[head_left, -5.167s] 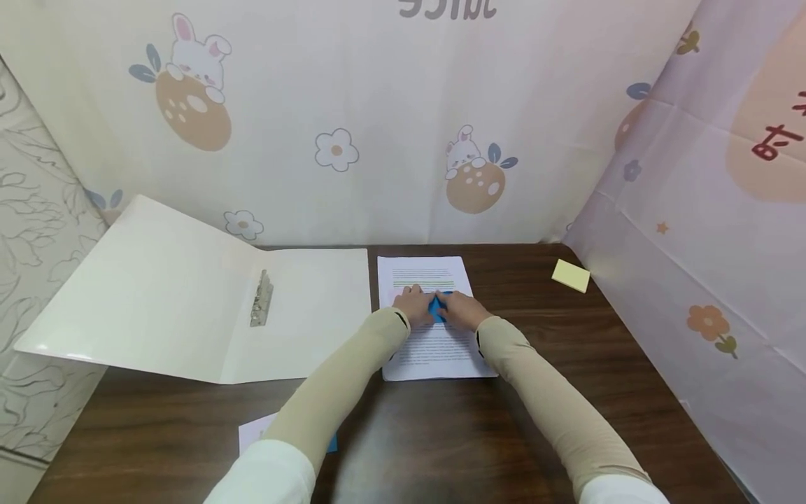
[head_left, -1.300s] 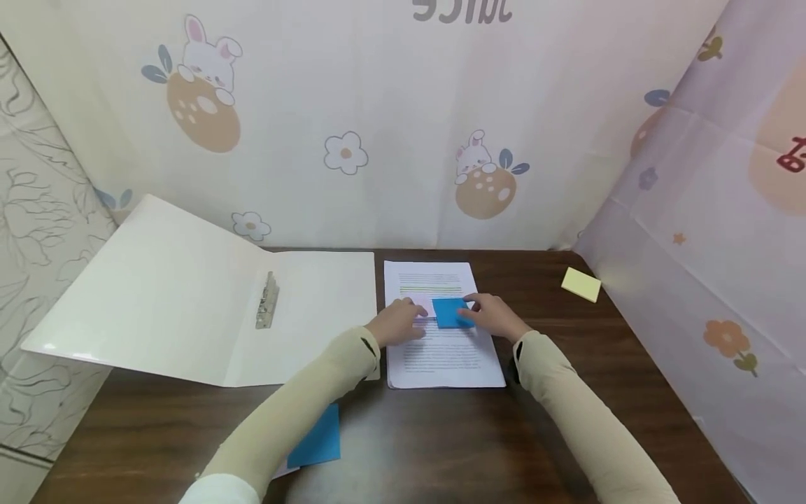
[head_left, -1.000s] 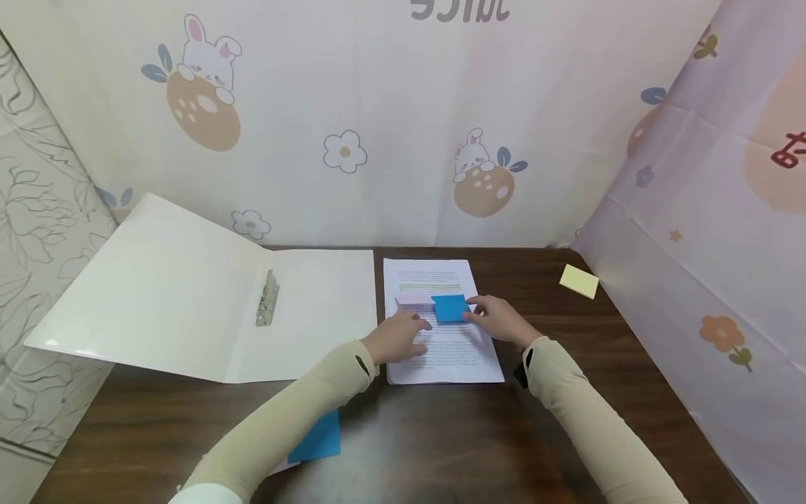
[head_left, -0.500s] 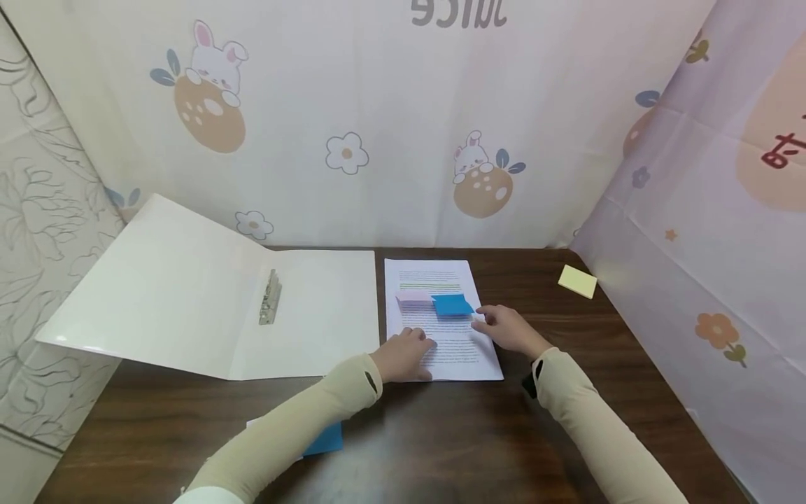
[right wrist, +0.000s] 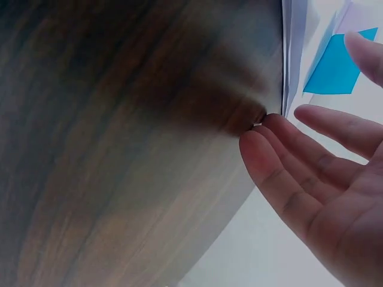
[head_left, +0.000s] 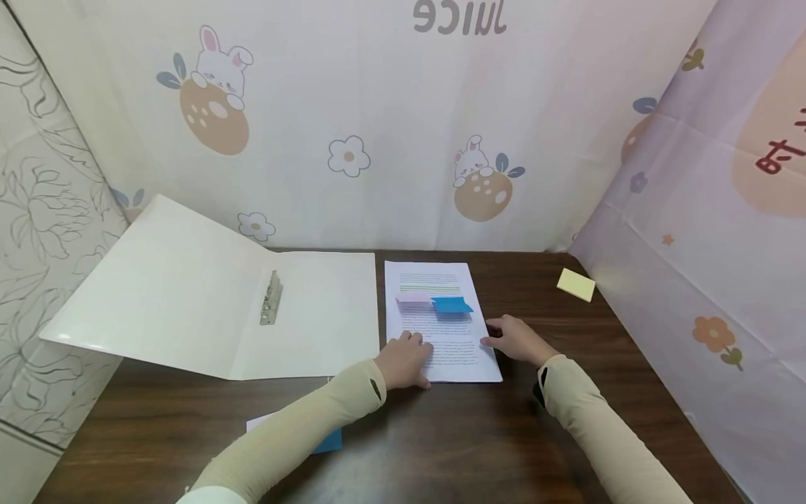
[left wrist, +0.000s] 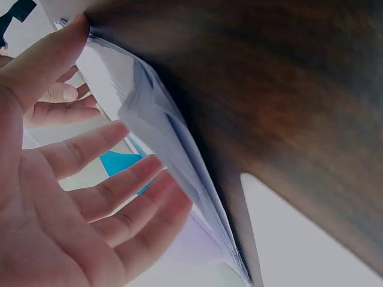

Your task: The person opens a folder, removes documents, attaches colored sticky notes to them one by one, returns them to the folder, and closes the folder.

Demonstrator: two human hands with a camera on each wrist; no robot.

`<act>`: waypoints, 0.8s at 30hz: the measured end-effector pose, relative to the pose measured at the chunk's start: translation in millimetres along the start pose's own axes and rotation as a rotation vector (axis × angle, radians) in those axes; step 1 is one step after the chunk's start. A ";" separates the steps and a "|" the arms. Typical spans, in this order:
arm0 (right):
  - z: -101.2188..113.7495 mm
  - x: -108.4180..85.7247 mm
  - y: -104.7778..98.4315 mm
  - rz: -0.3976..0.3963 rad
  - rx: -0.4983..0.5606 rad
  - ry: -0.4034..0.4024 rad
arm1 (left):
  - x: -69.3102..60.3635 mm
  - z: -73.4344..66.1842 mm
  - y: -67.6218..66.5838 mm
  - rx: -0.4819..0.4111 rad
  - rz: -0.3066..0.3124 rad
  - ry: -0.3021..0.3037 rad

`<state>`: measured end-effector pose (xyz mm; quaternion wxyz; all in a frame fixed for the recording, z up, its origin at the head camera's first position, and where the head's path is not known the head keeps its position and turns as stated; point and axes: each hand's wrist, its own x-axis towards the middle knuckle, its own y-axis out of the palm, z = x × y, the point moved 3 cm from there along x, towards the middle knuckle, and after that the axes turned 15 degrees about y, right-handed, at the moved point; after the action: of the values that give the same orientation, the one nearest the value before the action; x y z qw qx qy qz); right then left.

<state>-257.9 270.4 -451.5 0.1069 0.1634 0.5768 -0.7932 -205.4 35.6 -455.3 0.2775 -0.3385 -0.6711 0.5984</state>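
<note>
A white binder [head_left: 220, 308] lies open on the left of the dark wooden desk [head_left: 453, 448], one cover tilted up, a metal clip [head_left: 271, 299] inside. A yellow notepad [head_left: 576, 285] sits near the far right corner; behind hangs a cloth [head_left: 403, 91] printed with rabbits and flowers.

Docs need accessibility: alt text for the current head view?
A person's left hand is at the near-left corner of a printed paper stack, right hand at its right edge; a pink note and blue note are on top. An open white binder is left, a yellow note pad farther right, on a dark wooden table.
</note>
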 end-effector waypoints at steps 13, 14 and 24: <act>-9.5 3.8 -5.6 -0.043 0.054 -0.071 | -0.5 2.0 -5.0 -0.001 -0.149 0.087; -9.2 3.6 -5.6 -0.043 0.055 -0.077 | -1.5 1.0 -6.9 0.012 -0.184 0.080; 0.1 2.3 -1.4 0.001 0.059 -0.060 | -8.1 5.9 -17.4 -0.096 -0.368 -0.123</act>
<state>-260.6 270.8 -451.1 0.1194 0.1429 0.5495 -0.8145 -207.1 24.7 -438.5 0.3242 -0.1860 -0.7650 0.5245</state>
